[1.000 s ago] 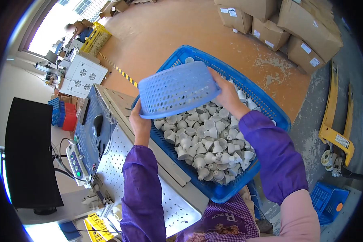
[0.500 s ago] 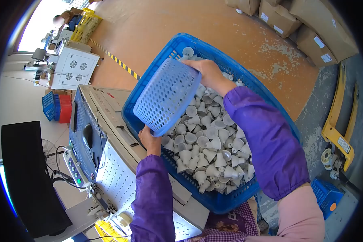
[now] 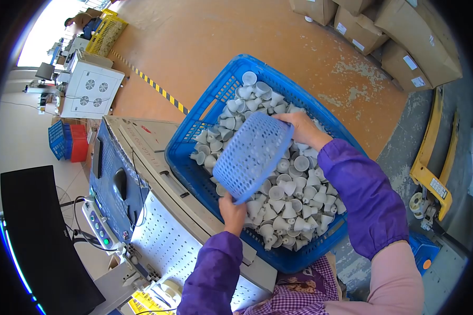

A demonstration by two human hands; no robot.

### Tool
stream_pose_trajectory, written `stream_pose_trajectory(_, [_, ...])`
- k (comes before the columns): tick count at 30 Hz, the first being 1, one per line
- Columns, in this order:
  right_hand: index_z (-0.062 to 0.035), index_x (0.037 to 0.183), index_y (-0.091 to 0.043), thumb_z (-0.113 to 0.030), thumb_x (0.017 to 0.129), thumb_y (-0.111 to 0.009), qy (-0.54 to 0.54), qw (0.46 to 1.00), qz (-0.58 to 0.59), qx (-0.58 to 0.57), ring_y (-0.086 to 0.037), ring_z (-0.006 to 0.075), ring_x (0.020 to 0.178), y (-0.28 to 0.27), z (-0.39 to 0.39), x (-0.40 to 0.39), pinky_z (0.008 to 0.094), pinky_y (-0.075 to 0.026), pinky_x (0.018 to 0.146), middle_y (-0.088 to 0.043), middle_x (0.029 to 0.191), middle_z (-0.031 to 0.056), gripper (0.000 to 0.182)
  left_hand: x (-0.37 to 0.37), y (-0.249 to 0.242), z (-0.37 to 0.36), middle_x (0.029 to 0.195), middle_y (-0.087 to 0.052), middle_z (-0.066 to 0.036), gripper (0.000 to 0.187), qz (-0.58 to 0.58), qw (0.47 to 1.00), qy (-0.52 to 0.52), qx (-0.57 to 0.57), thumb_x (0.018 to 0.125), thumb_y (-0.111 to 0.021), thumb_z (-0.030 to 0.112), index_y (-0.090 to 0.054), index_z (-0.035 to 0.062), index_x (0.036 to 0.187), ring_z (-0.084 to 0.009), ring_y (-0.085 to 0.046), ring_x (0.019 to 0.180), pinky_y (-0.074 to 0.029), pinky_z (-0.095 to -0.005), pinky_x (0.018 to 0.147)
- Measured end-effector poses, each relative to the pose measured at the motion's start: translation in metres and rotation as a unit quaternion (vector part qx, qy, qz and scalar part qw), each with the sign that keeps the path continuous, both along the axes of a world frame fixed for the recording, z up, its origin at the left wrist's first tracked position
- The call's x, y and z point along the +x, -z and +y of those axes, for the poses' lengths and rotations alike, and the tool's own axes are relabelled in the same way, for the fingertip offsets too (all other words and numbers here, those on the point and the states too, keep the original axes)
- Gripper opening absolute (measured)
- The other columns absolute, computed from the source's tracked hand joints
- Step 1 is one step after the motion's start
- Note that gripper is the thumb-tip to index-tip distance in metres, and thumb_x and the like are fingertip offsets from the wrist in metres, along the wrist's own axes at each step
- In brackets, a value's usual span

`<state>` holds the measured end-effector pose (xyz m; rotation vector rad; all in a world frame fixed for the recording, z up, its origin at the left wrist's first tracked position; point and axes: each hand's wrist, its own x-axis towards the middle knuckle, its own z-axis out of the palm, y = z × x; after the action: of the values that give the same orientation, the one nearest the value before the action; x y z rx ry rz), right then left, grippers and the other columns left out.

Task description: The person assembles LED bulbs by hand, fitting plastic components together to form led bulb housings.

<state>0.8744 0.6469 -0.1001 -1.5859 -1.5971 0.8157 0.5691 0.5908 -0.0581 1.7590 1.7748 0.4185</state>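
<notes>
A light blue perforated plastic basket (image 3: 253, 152) is tilted on its side over a large blue crate (image 3: 186, 176). My left hand (image 3: 232, 212) grips its near lower edge, and my right hand (image 3: 305, 128) holds the rim at the far upper corner. The underside and holed wall of the basket face me, so its inside is hidden. Beneath and around it, the crate holds a heap of white cone-shaped lamp cups (image 3: 289, 210). More of these cups lie piled at the crate's far end.
Left of the crate is a metal cabinet (image 3: 163, 236) with a mouse (image 3: 120, 182) and a button panel (image 3: 97, 223) on it. A black monitor (image 3: 44, 236) stands at far left. Cardboard boxes (image 3: 404, 63) line the back right, near a yellow pallet jack (image 3: 428, 176).
Both hands have drawn the basket toward me and to the right. The cups at the crate's far end, hidden before, now show.
</notes>
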Motion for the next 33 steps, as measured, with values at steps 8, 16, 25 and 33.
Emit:
stream_pose_trajectory(8, [-0.0140, 0.103, -0.067, -0.019, 0.081, -0.061, 0.014, 0.995, 0.046, 0.084, -0.066, 0.0300, 0.080, 0.013, 0.069, -0.010, 0.0355, -0.050, 0.071, -0.066, 0.090, 0.0152, 0.024, -0.007, 0.025, 0.051, 0.075, -0.065, -0.021, 0.014, -0.072, 0.996, -0.007, 0.058, 0.077, -0.057, 0.004, -0.063, -0.0040, 0.087, -0.0197, -0.065, 0.073, -0.047, -0.0333, 0.065])
stream_pose_trajectory(16, [-0.0127, 0.096, -0.069, -0.020, 0.082, -0.060, -0.067, 0.986, -0.062, -0.139, -0.064, 0.0335, 0.082, 0.014, 0.039, 0.014, 0.0386, -0.050, 0.073, -0.065, 0.088, 0.0181, 0.019, -0.002, 0.016, 0.045, 0.078, -0.064, -0.025, 0.029, 0.074, 0.985, 0.048, -0.149, 0.084, -0.058, 0.026, -0.064, -0.0025, 0.088, -0.0378, -0.064, 0.081, -0.048, -0.0407, 0.067])
stream_pose_trajectory(25, [-0.0046, 0.088, -0.069, -0.007, 0.073, -0.055, -0.101, 0.927, -0.150, -0.330, -0.063, 0.0360, 0.081, 0.009, 0.018, 0.015, 0.0418, -0.050, 0.069, -0.065, 0.087, 0.0215, 0.020, -0.025, 0.039, 0.043, 0.089, -0.065, -0.023, 0.034, 0.045, 0.967, 0.107, -0.226, 0.082, -0.056, 0.030, -0.062, 0.0028, 0.102, -0.0391, -0.062, 0.091, -0.047, -0.0428, 0.079])
stream_pose_trajectory(33, [-0.0011, 0.085, -0.067, -0.006, 0.069, -0.058, -0.115, 0.902, -0.140, -0.392, -0.065, 0.0313, 0.076, 0.022, -0.009, 0.016, 0.0401, -0.049, 0.065, -0.065, 0.080, 0.0197, 0.019, -0.016, 0.021, 0.056, 0.091, -0.066, -0.022, 0.030, 0.029, 0.919, 0.080, -0.384, 0.072, -0.056, 0.017, -0.062, -0.0011, 0.096, -0.0362, -0.064, 0.087, -0.047, -0.0413, 0.076])
